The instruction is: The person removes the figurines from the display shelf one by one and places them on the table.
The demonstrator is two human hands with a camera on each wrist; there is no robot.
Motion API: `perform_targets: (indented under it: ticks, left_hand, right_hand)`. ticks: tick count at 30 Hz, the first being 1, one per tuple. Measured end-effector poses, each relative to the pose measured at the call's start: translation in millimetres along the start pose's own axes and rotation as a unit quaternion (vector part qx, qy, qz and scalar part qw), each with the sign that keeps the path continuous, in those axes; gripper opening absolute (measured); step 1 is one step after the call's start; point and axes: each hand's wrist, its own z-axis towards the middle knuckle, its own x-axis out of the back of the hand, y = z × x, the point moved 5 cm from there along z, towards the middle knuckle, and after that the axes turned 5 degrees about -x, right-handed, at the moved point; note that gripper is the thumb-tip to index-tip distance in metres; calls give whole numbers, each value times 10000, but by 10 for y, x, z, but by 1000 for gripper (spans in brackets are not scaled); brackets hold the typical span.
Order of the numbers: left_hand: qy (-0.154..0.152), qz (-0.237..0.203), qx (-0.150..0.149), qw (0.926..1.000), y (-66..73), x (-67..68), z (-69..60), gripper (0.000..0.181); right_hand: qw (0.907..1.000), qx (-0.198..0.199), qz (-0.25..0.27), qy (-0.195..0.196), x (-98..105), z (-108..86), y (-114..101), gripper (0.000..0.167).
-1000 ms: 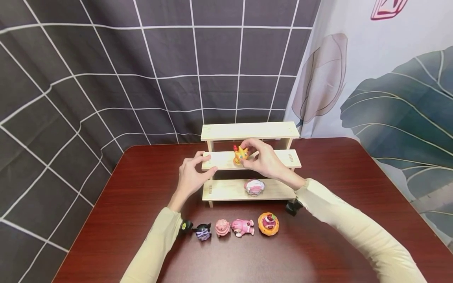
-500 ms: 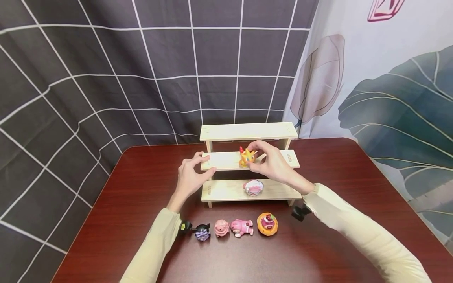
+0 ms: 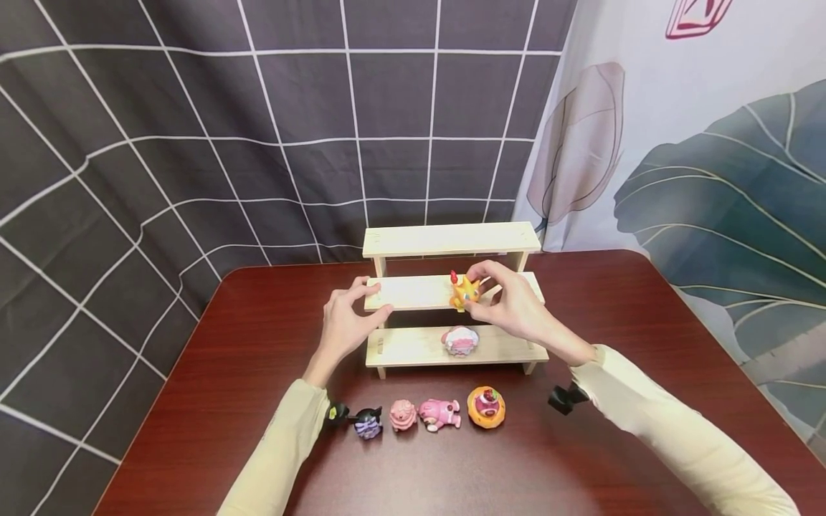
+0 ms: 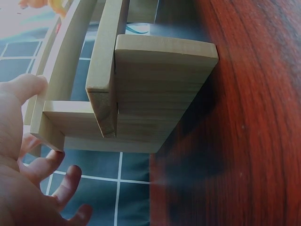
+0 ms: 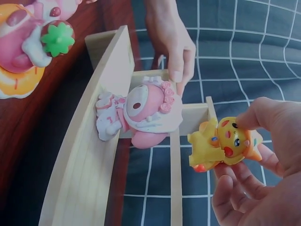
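A three-tier wooden display stand [image 3: 452, 236] stands on the table. My left hand [image 3: 348, 322] grips the left end of its middle tier; in the left wrist view, thumb and fingers [image 4: 44, 165] lie around the board end. My right hand [image 3: 513, 304] pinches a yellow figurine [image 3: 464, 292] with orange parts and a red tip, over the right half of the middle tier. In the right wrist view the figurine [image 5: 221, 143] shows blue eyes and red cheeks; I cannot tell whether it touches the board. A pink and white figurine [image 3: 461, 341] sits on the lowest tier.
In front of the stand, a row lies on the dark red table [image 3: 413, 480]: a black and purple figurine [image 3: 368, 424], a round pink figurine [image 3: 403, 415], a pink bear-like figurine [image 3: 440, 414] and an orange-based figurine [image 3: 486, 408]. A grey grid curtain [image 3: 290, 172] hangs behind.
My right hand has slid to the right along the middle tier with the yellow figurine in its fingers. The left hand keeps its hold on the stand.
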Motion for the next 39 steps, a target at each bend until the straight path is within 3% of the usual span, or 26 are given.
perform_targets:
  ticks: [39]
  left_hand:
    - [33, -62, -26, 10000, -8, -6, 0, 46]
  right_hand:
    - [9991, -135, -256, 322, 270, -678, -44, 39]
